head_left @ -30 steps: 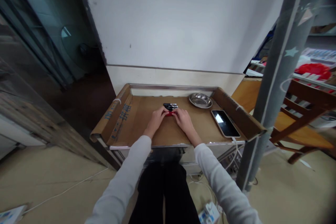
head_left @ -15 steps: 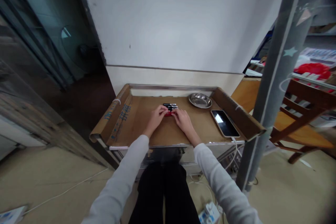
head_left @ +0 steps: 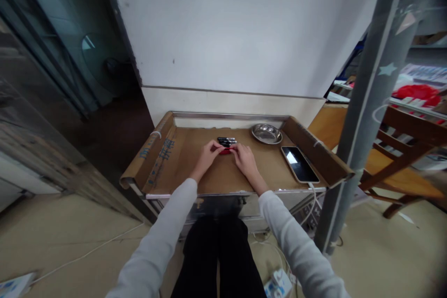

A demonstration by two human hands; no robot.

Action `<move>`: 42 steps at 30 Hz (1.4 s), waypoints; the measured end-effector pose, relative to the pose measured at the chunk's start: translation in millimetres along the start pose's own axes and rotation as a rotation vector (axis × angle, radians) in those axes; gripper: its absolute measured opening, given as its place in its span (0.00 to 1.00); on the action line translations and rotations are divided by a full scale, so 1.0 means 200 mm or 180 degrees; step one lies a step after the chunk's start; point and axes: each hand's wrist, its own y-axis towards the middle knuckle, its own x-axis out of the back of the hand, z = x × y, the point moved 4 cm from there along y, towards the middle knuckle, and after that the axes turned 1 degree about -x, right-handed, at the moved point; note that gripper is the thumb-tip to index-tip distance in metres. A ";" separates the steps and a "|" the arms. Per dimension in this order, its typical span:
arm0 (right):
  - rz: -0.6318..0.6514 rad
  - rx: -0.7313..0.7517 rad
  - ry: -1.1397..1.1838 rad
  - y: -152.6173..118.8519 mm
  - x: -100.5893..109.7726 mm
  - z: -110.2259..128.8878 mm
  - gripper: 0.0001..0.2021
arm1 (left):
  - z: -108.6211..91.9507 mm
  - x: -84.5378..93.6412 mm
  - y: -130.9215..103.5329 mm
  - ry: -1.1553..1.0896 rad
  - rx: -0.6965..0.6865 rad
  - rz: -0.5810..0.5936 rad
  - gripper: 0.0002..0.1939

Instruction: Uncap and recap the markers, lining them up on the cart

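On the cardboard-lined table, several black pens lie side by side, just beyond my fingertips. Below them is a red item, perhaps more pens, partly covered by my fingers. My left hand is closed, thumb and fingers pinched at the left end of a small object at the red item's upper edge. From the right, my right hand pinches at the other end. What lies between the fingertips is too small to make out.
A round metal dish sits at the back right of the table. In front of it lies a phone with a white cable. Raised cardboard flaps edge both sides. A grey post and a wooden chair stand to the right.
The fingertips have shifted very slightly off the red item, and a little more of the black pens shows. Otherwise both hands hold nearly the same pose.
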 end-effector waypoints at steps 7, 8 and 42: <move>0.0168 0.0239 0.0123 0.00 -0.01 0.02 0.11 | -0.04 -0.01 -0.02 0.0324 -0.0222 0.0229 0.11; 0.0188 0.0250 0.0103 -0.01 0.00 0.02 0.11 | -0.04 -0.01 -0.02 0.0371 -0.0263 0.0269 0.11; -0.0022 0.0179 0.1058 -0.02 0.01 0.01 0.35 | -0.11 -0.01 -0.04 0.1972 -0.0845 -0.0068 0.12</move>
